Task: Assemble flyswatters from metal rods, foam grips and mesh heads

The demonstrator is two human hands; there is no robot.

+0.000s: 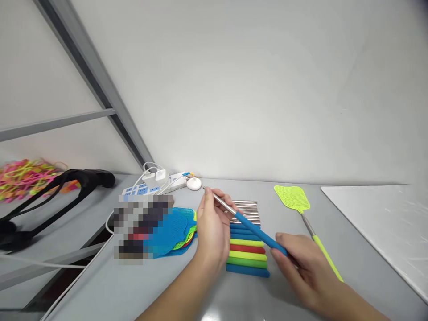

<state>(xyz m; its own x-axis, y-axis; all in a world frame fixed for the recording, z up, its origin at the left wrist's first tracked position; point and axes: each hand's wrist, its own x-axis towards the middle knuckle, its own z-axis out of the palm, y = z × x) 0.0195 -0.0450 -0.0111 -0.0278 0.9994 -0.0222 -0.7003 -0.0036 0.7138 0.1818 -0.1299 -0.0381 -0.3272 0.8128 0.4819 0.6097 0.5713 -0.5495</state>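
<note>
Across the middle, a fly swatter handle [256, 230] slants down to the right, with a thin metal rod and a blue grip. My left hand [212, 227] is closed around the bare rod near its tip. At the lower end, my right hand [307, 265] grips the blue sleeve. Below lies a row of loose handles: metal rods [247, 211] at the back, then blue, yellow, red and green grips [248, 262] in front. A stack of mesh swatter heads [174, 229], blue on top, sits left of my left hand.
A whole yellow-green swatter [294, 197] lies to the right, beside a white sheet [377, 218]. A power strip [143, 189] with plugs and a white disc [194, 183] stand near the wall. Far left are a black strap-like object [72, 196], colourful strands [26, 178] and a metal frame [100, 80].
</note>
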